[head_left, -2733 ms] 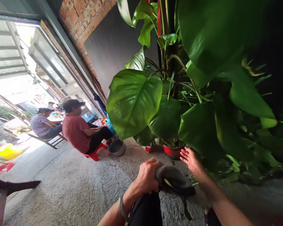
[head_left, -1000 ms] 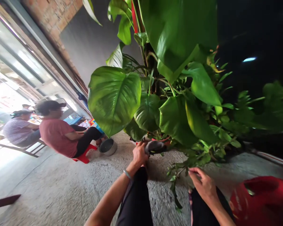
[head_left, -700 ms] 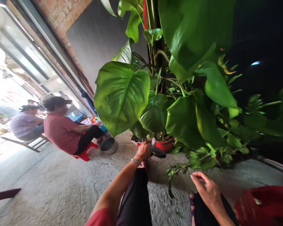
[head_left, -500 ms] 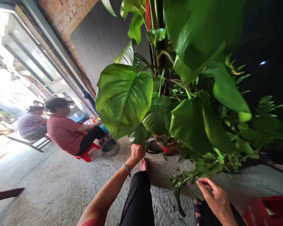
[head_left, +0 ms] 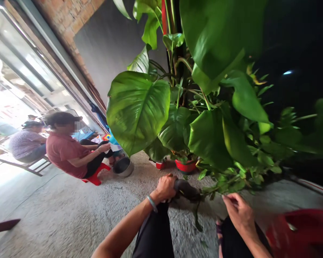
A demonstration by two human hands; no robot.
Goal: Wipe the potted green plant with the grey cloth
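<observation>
The left hand [head_left: 165, 187] is closed around a dark, soft-looking thing [head_left: 187, 190] (it could be a slipper or a rag, it is too blurry to be sure). It is held just off the gravel floor [head_left: 70, 218], in front of the red pot [head_left: 185, 166] and a little toward the person. The right hand [head_left: 238, 214] is to the right of the red pot and nearer the person, with its fingers curled in close. It sits beside a thin leafy branch [head_left: 226, 184], but I cannot tell if it is pinching anything.

Going by how things lie now, the work looks to be in the middle. The dark thing is up in the hand and not put down anywhere. Small leaves hang low right of the red pot, and one bit [head_left: 196, 218] dangles under the dark thing.

Left of the red pot stands a metal bowl [head_left: 123, 167], and farther left two people sit, one on a red stool [head_left: 95, 175].

No words, labels or brand names can be read anywhere.
</observation>
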